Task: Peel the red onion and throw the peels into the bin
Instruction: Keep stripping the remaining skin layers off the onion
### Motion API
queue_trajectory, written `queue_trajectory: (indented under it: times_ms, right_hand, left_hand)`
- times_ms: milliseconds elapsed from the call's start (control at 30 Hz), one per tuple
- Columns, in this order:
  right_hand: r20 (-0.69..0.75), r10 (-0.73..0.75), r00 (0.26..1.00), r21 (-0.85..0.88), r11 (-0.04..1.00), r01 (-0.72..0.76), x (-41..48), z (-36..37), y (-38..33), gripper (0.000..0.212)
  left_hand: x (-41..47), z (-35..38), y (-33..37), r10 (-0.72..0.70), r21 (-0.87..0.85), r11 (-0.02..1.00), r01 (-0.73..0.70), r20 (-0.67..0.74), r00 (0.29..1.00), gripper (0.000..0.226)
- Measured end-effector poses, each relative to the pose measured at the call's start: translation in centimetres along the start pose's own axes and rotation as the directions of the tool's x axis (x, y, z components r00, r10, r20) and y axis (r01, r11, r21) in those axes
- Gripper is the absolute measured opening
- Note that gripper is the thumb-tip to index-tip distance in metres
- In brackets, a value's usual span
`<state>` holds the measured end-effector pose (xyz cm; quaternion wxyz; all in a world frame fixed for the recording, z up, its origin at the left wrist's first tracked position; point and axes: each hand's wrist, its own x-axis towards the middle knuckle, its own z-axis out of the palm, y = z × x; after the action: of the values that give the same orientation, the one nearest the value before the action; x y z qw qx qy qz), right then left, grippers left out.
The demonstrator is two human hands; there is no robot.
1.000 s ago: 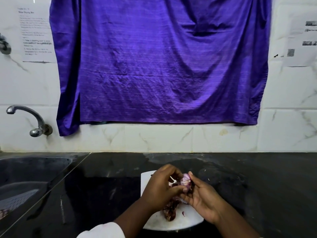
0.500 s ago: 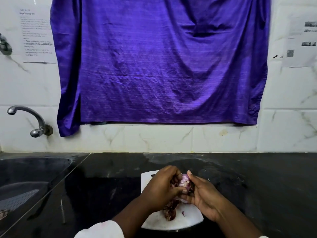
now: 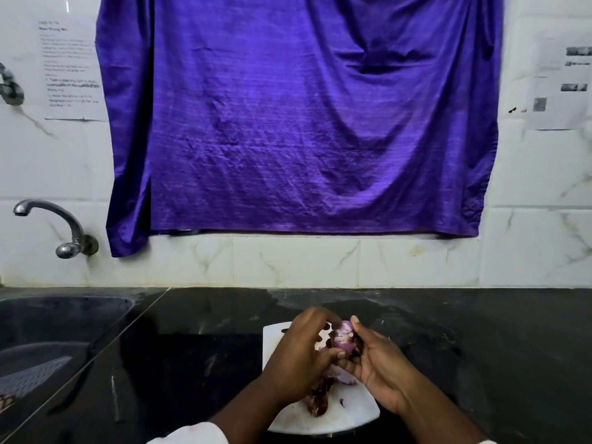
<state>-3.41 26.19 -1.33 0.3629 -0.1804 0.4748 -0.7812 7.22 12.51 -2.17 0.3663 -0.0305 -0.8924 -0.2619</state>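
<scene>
Barely anything had moved over the last second. The onion (image 3: 344, 338) sat in the same spot, held up between both hands just above the far part of the white board (image 3: 355, 415), which lay on the black counter (image 3: 480, 347) near its front edge. The left hand (image 3: 299, 360) was curled round the onion's left side, fingers arched over the top and the thumb tip pressed against its lower face. The right hand (image 3: 381, 368) cupped it from the right, thumb standing up against the crown and fingers tucked beneath. Compared with the earlier frames, the right thumb had crept slightly higher, and the onion's top showed more pale, glossy flesh with white patches; it seemed to have been turned a little in the grip, though the shift was small.

Judging from this, the peeling was well along: most of the visible surface looked bare, with some darker skin perhaps clinging on the right side under the fingers, where I could not see clearly. A heap of dark red peels (image 3: 320, 402) lay on the board below the hands, partly hidden by the left wrist, with a few paler scraps beside it. None of it had gone anywhere yet, and no bin was in view, so the throwing-away step remained entirely undone.

Left of the counter were the sink (image 3: 64, 318) and tap (image 3: 64, 225); a purple cloth (image 3: 304, 123) hung on the tiled wall behind.
</scene>
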Motion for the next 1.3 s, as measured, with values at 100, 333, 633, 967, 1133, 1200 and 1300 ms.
queue_trajectory:
  times_ms: [100,333,633,967,1133,1200,1300]
  right_hand:
    - [-0.001,0.002,1.000,-0.031,1.000,-0.002,-0.1,0.1,0.0,0.038]
    - [0.002,-0.005,1.000,-0.101,0.995,0.005,-0.3,0.1,-0.1,0.037]
    - [-0.107,-0.044,0.993,-0.030,0.999,0.041,0.2,0.6,0.6,0.038]
    - [-0.150,-0.074,0.986,-0.037,0.997,0.069,-0.4,1.7,0.1,0.038]
    - [-0.188,-0.096,0.977,-0.076,0.994,0.083,-0.6,2.4,-0.2,0.035]
    - [-0.201,-0.102,0.974,-0.098,0.992,0.083,-0.6,2.7,-0.3,0.034]
    - [-0.218,-0.135,0.967,-0.155,0.983,0.102,-0.2,2.7,-0.2,0.036]
  left_hand:
    - [0.1,-0.1,-0.1,0.042,0.018,0.999,-0.041,-0.032,0.999,0.027]
    - [0.4,-0.8,-0.3,0.069,0.002,0.998,-0.069,0.012,0.998,0.023]
    - [0.0,0.0,-0.9,0.042,0.047,0.998,-0.046,0.086,0.995,0.020]
    - [0.7,0.2,0.2,-0.111,-0.200,0.976,0.090,-0.097,0.989,0.030]
    - [0.9,0.5,0.7,-0.075,-0.111,0.992,0.059,-0.152,0.986,0.021]
    - [0.9,0.5,0.8,-0.081,-0.088,0.994,0.069,-0.149,0.986,0.019]
    - [1.2,0.2,0.6,-0.088,-0.075,0.994,0.080,-0.121,0.989,0.018]
